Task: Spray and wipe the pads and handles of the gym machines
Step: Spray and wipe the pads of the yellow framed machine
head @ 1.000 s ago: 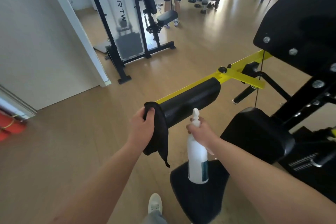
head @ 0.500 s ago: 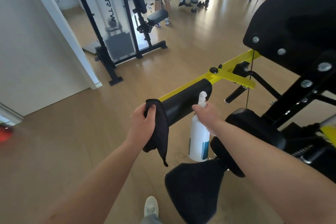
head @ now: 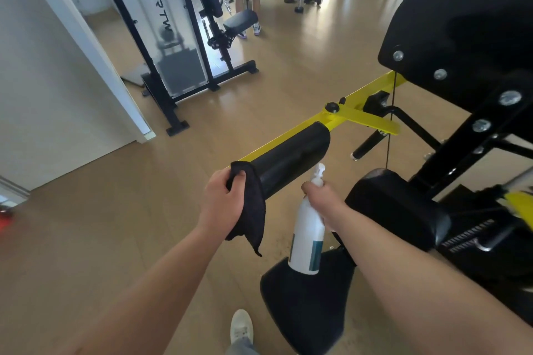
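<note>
The left hand (head: 222, 204) clenches one black microfibre cloth (head: 255, 210), bunched against the near end of a black cylindrical foam roller pad (head: 291, 161) – its loose corner hangs down. Just right of it, the right hand (head: 320, 196) grasps the neck of one white plastic spray bottle (head: 307, 233), whose nozzle sits close to the roller's underside. The roller sleeves a yellow steel arm (head: 363, 117) running far and right. Three more black pads belong to this machine – a seat (head: 305, 305) nearest, a block cushion (head: 398, 210) to the right and a large bolted pad (head: 461, 23) far right. One short black handle (head: 367, 144) juts below the arm. One white shoe (head: 241, 326) stands on the wooden floor (head: 115, 239).
</note>
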`<state>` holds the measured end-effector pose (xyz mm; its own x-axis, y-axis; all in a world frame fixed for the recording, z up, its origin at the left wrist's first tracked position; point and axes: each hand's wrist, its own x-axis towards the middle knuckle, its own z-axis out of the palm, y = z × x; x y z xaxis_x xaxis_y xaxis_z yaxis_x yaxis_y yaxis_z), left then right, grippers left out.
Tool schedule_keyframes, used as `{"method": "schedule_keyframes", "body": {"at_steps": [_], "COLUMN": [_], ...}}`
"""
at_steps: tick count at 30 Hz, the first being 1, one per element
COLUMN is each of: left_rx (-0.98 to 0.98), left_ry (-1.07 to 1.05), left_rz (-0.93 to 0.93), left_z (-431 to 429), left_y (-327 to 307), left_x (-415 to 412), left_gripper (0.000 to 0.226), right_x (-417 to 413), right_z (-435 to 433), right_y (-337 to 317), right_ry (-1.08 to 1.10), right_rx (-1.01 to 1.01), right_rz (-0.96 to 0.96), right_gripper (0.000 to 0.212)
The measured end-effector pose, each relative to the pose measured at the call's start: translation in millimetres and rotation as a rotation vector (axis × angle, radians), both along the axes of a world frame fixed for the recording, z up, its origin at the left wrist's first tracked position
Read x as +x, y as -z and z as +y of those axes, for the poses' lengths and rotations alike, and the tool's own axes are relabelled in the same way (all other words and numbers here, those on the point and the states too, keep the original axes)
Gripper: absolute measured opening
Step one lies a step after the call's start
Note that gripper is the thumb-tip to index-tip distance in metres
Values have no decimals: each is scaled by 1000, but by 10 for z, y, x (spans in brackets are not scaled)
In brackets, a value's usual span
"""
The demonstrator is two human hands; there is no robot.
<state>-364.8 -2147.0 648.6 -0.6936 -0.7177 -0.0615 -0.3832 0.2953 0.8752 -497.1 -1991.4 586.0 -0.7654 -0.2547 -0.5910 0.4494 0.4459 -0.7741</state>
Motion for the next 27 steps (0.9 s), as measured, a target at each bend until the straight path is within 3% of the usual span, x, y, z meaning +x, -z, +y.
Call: {"method": "schedule_keyframes", "body": {"at_steps": [5, 9, 13, 15, 18, 22, 27], "left_rx": [3, -9, 49, 90, 84, 31, -318], "left_ry": [-2, -23, -92, -125, -157, -216, -57], "left_rz": [17, 34, 95, 117, 128, 118, 208], "left_z": [-24, -53, -118, -140, -144, -97, -195], "left_y": [17, 59, 133, 163, 169, 91, 28], "left_x": [38, 95, 169, 218, 312, 415, 205], "left_gripper": [23, 17, 21, 25, 25, 10, 10], "right_x": [221, 399, 563, 629, 682, 676, 607], "right_z": [-4, -17, -97, -151, -207, -201, -161], "right_y": [11, -41, -113, -151, -139, -126, -144], "right_ry": [-95, -245, -489, -544, -511, -368, -354], "right_rx": [-76, -51, -78, -79, -79, -180, -185], "right_rz": [-66, 48, 99, 99, 148, 115, 146], "right_gripper": [34, 9, 20, 15, 16, 11, 14]}}
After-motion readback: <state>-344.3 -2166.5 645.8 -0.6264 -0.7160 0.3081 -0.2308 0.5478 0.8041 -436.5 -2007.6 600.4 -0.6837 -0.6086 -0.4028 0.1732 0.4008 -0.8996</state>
